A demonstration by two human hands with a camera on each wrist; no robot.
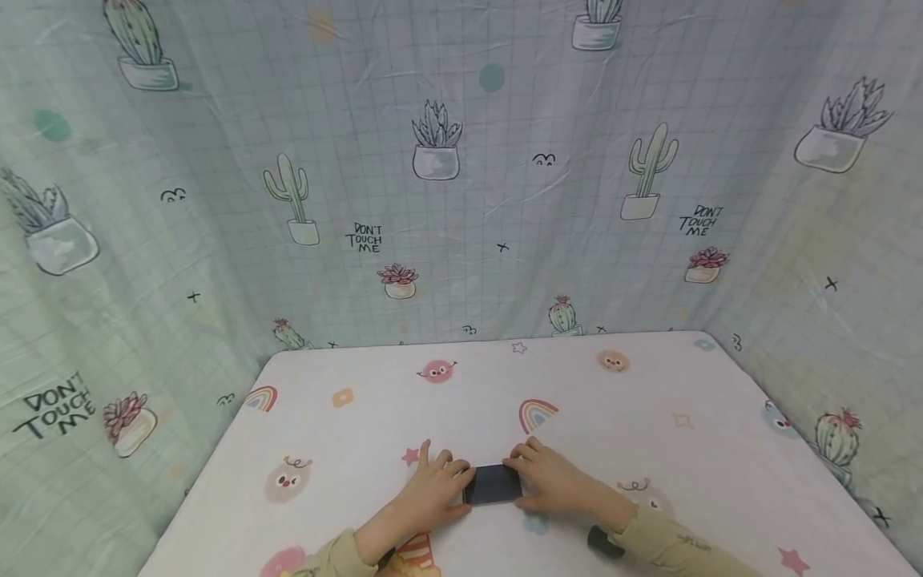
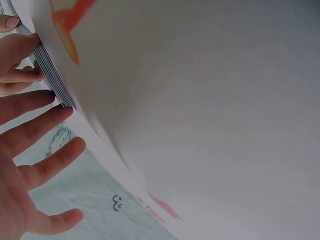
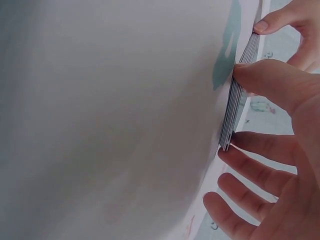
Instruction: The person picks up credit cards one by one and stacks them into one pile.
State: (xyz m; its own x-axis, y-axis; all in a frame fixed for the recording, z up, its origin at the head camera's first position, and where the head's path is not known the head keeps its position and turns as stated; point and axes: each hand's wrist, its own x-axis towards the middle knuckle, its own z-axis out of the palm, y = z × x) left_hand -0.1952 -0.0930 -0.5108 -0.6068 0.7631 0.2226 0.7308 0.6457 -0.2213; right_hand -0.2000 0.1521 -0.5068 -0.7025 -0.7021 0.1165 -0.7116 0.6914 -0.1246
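A thin stack of dark-topped cards (image 1: 493, 486) lies on the table between the two hands. Its layered side edge (image 2: 56, 72) shows in the left wrist view, and the pale card edges (image 3: 238, 95) appear again in the right wrist view. My left hand (image 1: 435, 490) holds the stack's left end between thumb and fingers, its outer fingers spread away. At the opposite end, my right hand (image 1: 551, 479) grips the stack with the thumb on the near side and fingers on the far side. The hands cover the stack's ends.
The white tablecloth (image 1: 461, 417) carries printed rainbows, stars and smiling faces. Behind and beside the table hangs a cactus-print curtain (image 1: 490, 200). A dark cylindrical piece (image 1: 604, 542) shows beside the right sleeve, and a smaller dark piece (image 1: 386, 558) by the left wrist.
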